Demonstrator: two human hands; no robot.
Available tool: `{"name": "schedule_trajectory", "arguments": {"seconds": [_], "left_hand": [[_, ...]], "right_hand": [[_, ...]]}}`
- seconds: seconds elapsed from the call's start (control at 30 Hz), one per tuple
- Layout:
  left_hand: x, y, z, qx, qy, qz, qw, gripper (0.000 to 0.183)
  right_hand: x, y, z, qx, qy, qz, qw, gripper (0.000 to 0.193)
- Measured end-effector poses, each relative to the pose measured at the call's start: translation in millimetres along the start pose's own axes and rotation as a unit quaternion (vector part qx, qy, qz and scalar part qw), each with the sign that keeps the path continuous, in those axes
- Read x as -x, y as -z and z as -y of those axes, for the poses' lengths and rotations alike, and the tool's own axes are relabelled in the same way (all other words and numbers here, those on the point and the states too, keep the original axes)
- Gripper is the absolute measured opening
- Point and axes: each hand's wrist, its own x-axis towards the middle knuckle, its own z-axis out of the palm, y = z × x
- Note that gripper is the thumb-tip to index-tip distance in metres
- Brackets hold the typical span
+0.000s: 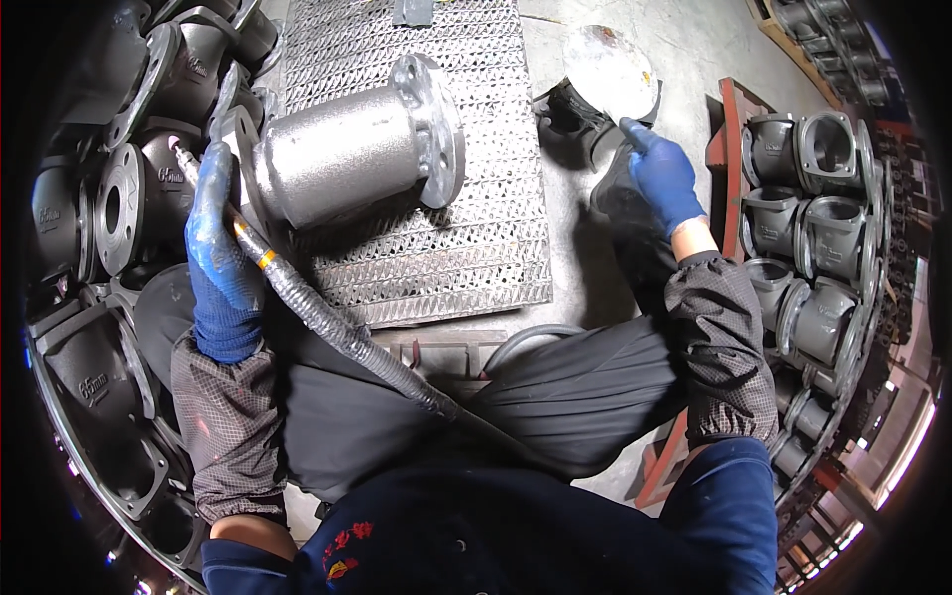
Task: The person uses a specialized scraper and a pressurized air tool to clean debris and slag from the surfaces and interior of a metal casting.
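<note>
A grey cast-metal pipe body [342, 156] with a round bolt-holed flange at each end lies on its side on a ridged metal plate [476, 260]. My left hand [216, 233], in a blue glove, is closed around a hose-fed hand tool and rests against the body's left flange [244, 171]. The tool's small pinkish tip [179, 149] sticks out past my fingers, and its wrapped hose [332, 327] runs down across my lap. My right hand [664, 177], also blue-gloved, has its index finger stretched to the edge of a whitish round disc [610, 74]. Its other fingers are partly hidden, with nothing visible in them.
Several grey flanged castings [74, 377] are stacked close on my left. More castings [818, 238] stand in rows on the right beside a red metal frame [732, 149]. A dark curved piece [567, 114] sits under the disc, near my foot. A small grey block [413, 12] lies on the plate's far end.
</note>
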Motion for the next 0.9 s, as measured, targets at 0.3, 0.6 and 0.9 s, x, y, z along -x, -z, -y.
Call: {"name": "schedule_trajectory", "arguments": {"seconds": [0.3, 0.6, 0.9], "left_hand": [[2, 1, 2, 0.057, 0.076, 0.017, 0.995, 0.046], [0, 0, 3, 0.017, 0.007, -0.001, 1.000, 0.041], [-2, 2, -3, -0.005, 0.012, 0.028, 1.000, 0.049]], "right_hand": [[-13, 10, 6, 0.028, -0.019, -0.003, 0.999, 0.040], [-11, 3, -5, -0.019, -0.009, -0.011, 1.000, 0.042], [-10, -1, -9, -0.045, 0.024, -0.022, 0.998, 0.041]]}}
